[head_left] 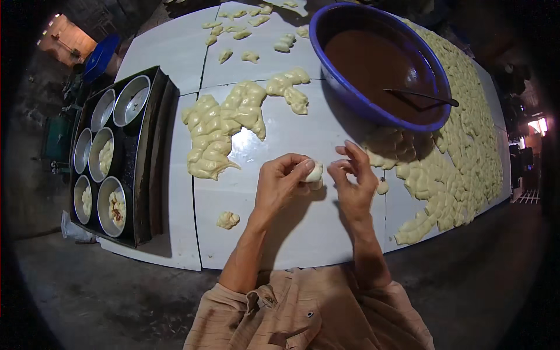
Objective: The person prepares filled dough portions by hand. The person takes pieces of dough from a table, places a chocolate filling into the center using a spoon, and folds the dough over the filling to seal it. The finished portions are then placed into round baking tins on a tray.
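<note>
My left hand holds a small pale piece of dough above the white tabletop, its thumb and fingers closed around it. Just to the right, my right hand is raised with its fingers curved and apart, and no object shows in it. Beside its wrist a small dough bit with a dark spot lies on the table. A rough dough lump rests left of my left forearm. Farther off, joined dough pieces spread in a patch.
A large blue basin of brown paste stands at the far right, a dark-handled utensil in it. Flattened dough covers the table's right side. At left, a black tray holds several round metal tins, some with dough.
</note>
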A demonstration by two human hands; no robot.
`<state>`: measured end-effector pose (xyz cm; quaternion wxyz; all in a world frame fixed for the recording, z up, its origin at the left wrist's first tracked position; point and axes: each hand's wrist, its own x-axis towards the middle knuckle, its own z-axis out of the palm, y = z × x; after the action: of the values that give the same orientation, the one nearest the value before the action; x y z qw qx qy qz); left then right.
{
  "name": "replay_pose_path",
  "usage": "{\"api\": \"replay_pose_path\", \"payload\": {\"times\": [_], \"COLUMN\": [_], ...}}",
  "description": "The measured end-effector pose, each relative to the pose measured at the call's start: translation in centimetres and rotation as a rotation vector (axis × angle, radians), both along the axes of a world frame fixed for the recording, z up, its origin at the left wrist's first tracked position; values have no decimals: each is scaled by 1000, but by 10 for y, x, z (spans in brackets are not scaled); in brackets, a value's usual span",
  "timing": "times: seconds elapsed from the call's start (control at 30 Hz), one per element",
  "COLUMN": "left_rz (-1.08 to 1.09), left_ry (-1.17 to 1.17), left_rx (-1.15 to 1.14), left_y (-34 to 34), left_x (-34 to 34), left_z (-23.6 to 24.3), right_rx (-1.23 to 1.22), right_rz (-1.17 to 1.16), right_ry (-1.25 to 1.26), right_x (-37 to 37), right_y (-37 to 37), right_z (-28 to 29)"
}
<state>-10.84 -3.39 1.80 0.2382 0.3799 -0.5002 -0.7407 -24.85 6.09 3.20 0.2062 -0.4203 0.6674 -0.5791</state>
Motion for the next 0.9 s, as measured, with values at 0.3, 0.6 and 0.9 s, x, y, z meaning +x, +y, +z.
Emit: {"api": "replay_pose_path", "payload": {"times": [0.3, 0.6, 0.9], "left_rz": [57, -159, 1], "left_ry": [-342, -574, -976], "left_rx": [-244, -426, -732], "left_y": [-11, -1, 33], "left_x": [9, 33, 166], "left_z": [2, -22, 22], "right_rx": [249, 455, 291], "right_rz": [91, 383, -65], "right_ry": [-214, 399, -35], "right_x": [-22, -18, 7], "right_y": [-9, -10, 19], "right_z": [-23, -20, -22]}}
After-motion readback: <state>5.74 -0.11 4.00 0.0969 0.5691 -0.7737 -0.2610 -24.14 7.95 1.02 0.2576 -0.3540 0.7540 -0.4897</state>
